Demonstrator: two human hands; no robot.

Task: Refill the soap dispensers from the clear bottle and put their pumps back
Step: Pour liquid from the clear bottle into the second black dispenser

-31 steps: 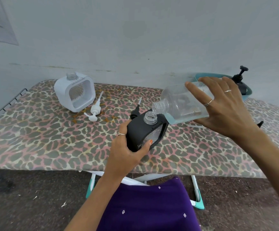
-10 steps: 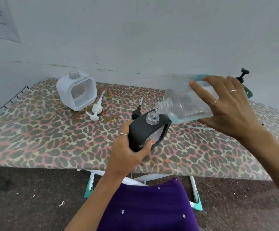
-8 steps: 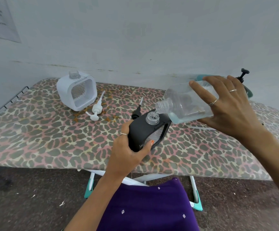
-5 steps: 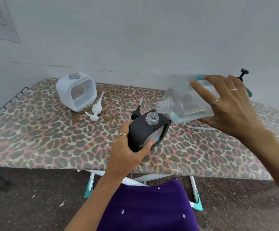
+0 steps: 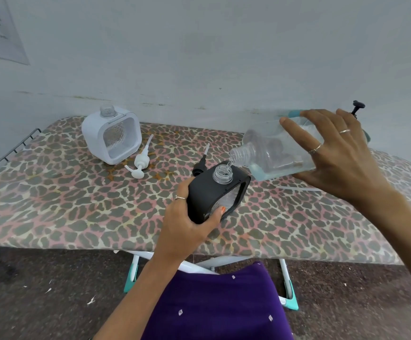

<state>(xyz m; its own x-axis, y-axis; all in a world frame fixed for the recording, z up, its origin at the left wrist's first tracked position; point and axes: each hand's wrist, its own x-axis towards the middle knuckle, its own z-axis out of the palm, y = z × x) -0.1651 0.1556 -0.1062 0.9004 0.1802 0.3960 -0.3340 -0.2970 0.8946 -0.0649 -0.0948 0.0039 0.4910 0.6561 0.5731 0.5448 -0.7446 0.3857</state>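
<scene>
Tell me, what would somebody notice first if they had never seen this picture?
Probably the two hands in the middle: the right hand tips a clear bottle over the open neck of a black soap dispenser, which the left hand grips. Next comes the loud leopard-print board cover under everything. At its far left stand a white dispenser and its loose white pump.

Dispensers: 2, one white (image 5: 112, 136), one black (image 5: 218, 192). Loose pumps: 2, white (image 5: 140, 163) and black (image 5: 200, 165). Clear bottle (image 5: 276, 153): 1. Hands: 2, left (image 5: 187, 224), right (image 5: 334, 153). Bench (image 5: 64, 204): 1.
</scene>
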